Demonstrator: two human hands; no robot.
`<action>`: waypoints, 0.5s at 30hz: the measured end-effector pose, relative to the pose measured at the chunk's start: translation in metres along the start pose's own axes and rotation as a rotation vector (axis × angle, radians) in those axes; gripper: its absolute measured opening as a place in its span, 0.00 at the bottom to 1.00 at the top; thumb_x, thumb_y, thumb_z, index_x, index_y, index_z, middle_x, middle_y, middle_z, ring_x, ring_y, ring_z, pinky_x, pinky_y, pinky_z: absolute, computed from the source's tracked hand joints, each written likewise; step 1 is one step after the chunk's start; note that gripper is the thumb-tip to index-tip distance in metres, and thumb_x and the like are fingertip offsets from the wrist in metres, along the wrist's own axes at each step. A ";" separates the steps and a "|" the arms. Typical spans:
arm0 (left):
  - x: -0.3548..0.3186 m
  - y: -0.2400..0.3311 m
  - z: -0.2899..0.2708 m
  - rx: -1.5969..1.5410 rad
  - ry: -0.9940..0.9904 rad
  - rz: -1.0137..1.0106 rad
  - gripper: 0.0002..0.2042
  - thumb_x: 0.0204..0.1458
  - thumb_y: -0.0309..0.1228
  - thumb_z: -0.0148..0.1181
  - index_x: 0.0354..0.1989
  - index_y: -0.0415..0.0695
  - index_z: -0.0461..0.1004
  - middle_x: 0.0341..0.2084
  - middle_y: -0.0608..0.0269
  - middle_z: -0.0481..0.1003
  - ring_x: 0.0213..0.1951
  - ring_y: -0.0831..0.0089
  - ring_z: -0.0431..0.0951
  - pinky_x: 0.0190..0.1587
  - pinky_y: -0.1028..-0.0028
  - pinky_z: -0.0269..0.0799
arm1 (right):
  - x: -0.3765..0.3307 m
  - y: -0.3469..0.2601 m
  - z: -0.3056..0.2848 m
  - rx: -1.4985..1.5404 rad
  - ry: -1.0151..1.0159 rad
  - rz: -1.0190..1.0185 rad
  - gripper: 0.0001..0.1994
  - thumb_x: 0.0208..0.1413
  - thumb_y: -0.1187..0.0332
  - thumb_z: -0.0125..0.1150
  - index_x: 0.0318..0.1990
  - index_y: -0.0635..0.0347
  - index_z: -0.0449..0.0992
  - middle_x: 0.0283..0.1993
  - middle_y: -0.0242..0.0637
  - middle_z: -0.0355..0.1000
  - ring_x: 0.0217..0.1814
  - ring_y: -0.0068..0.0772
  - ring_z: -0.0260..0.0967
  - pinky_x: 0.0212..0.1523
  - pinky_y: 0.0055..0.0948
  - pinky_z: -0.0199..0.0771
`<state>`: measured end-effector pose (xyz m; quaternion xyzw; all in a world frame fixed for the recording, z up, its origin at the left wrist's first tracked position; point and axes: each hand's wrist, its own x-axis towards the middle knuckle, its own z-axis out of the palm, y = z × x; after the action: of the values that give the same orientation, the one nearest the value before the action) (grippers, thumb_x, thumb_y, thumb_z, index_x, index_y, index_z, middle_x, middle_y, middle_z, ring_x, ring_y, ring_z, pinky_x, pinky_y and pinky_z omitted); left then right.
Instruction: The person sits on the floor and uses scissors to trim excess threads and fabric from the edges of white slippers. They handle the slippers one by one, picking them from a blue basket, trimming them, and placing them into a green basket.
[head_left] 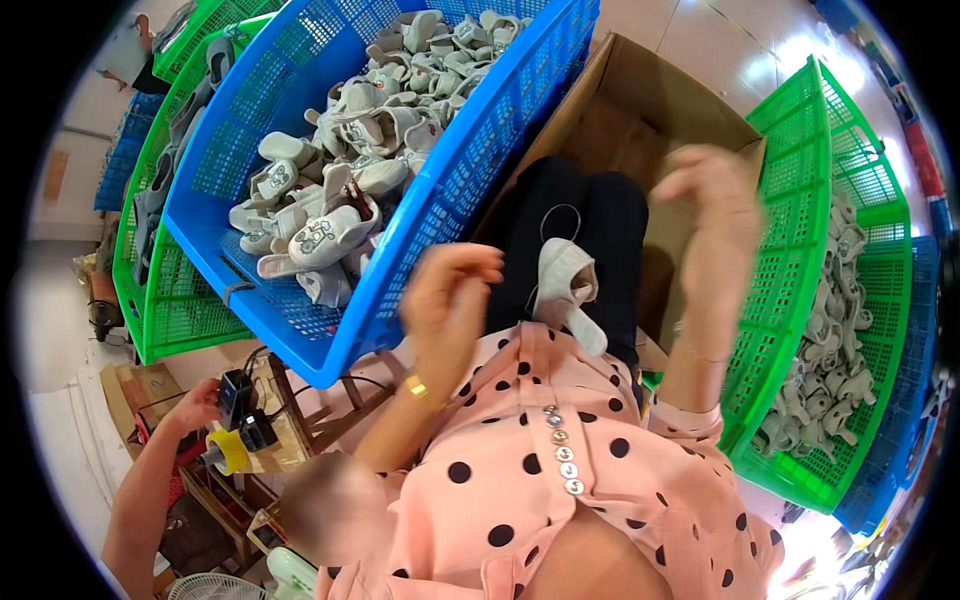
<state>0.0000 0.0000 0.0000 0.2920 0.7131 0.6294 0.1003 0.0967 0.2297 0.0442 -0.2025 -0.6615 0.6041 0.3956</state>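
Observation:
A small pale grey cloth shoe (566, 277) with a loose strap lies on my dark-trousered lap. A thin dark loop (560, 208), like thread or cord, rises from its far end. Left of the shoe and apart from it, my left hand (446, 308) is raised with curled fingers; whatever is in them, if anything, is hidden. My right hand (712, 200) is up to the right, over the side of a cardboard box, and motion smears its fingers, so its grip is unclear.
A blue plastic basket (420, 215) full of similar shoes (335, 230) stands at left. The open cardboard box (690, 95) is ahead. At right, a green basket (775, 300) holds more shoes. Another person's hand (195, 405) is near a small black device (236, 398) at lower left.

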 end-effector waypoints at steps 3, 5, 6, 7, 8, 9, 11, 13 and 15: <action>-0.021 -0.081 0.048 0.132 -0.236 -0.026 0.09 0.51 0.18 0.52 0.39 0.41 0.75 0.34 0.56 0.75 0.33 0.64 0.78 0.38 0.71 0.73 | -0.046 0.102 -0.013 -0.303 -0.085 0.228 0.09 0.65 0.70 0.50 0.41 0.65 0.76 0.29 0.37 0.77 0.32 0.23 0.74 0.36 0.22 0.74; -0.024 -0.099 0.059 0.238 -0.378 0.001 0.09 0.52 0.21 0.55 0.41 0.43 0.74 0.35 0.56 0.75 0.34 0.61 0.78 0.37 0.70 0.73 | -0.074 0.135 -0.014 -0.450 -0.037 0.301 0.09 0.64 0.70 0.51 0.43 0.65 0.75 0.31 0.40 0.78 0.34 0.28 0.77 0.38 0.25 0.74; -0.027 -0.099 0.058 0.265 -0.417 -0.049 0.09 0.52 0.22 0.56 0.43 0.43 0.73 0.35 0.56 0.74 0.34 0.61 0.78 0.37 0.71 0.73 | -0.085 0.149 -0.014 -0.522 -0.020 0.286 0.09 0.63 0.70 0.52 0.45 0.64 0.75 0.33 0.42 0.78 0.36 0.35 0.77 0.40 0.29 0.75; -0.025 -0.103 0.057 0.318 -0.441 -0.039 0.09 0.53 0.25 0.57 0.43 0.44 0.72 0.35 0.57 0.73 0.33 0.60 0.78 0.36 0.69 0.73 | -0.091 0.153 -0.012 -0.558 -0.024 0.254 0.09 0.63 0.70 0.52 0.45 0.63 0.75 0.34 0.43 0.78 0.37 0.38 0.77 0.41 0.31 0.75; -0.021 -0.100 0.055 0.340 -0.440 -0.034 0.07 0.54 0.27 0.56 0.41 0.44 0.71 0.35 0.56 0.73 0.34 0.59 0.78 0.36 0.68 0.73 | -0.094 0.153 -0.010 -0.599 -0.027 0.221 0.09 0.62 0.71 0.52 0.45 0.62 0.75 0.36 0.44 0.78 0.39 0.41 0.77 0.42 0.33 0.74; -0.019 -0.100 0.054 0.338 -0.447 -0.045 0.06 0.54 0.27 0.56 0.40 0.44 0.71 0.34 0.56 0.73 0.34 0.58 0.77 0.36 0.68 0.73 | -0.096 0.152 -0.009 -0.640 -0.064 0.206 0.09 0.62 0.71 0.52 0.46 0.62 0.75 0.37 0.44 0.78 0.40 0.42 0.77 0.43 0.34 0.74; -0.015 -0.102 0.053 0.320 -0.441 -0.051 0.05 0.55 0.29 0.55 0.38 0.44 0.70 0.33 0.56 0.73 0.34 0.56 0.77 0.35 0.64 0.72 | -0.091 0.145 -0.005 -0.721 -0.126 0.173 0.09 0.62 0.71 0.51 0.46 0.61 0.75 0.38 0.45 0.78 0.41 0.44 0.76 0.44 0.35 0.74; -0.016 -0.105 0.050 0.274 -0.447 -0.133 0.05 0.55 0.30 0.54 0.37 0.44 0.70 0.33 0.56 0.73 0.34 0.55 0.76 0.37 0.62 0.71 | -0.087 0.138 -0.001 -0.770 -0.216 0.133 0.08 0.62 0.71 0.51 0.42 0.62 0.76 0.37 0.46 0.76 0.39 0.47 0.75 0.41 0.37 0.73; -0.010 -0.097 0.042 0.194 -0.493 -0.227 0.06 0.55 0.29 0.55 0.38 0.42 0.73 0.35 0.54 0.75 0.35 0.58 0.78 0.38 0.66 0.72 | -0.080 0.138 -0.007 -0.781 -0.318 0.136 0.08 0.61 0.70 0.52 0.40 0.63 0.76 0.35 0.46 0.75 0.37 0.47 0.74 0.39 0.37 0.72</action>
<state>0.0011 0.0265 -0.1031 0.3627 0.7522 0.4531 0.3120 0.1214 0.2005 -0.1108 -0.2844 -0.8787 0.3564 0.1415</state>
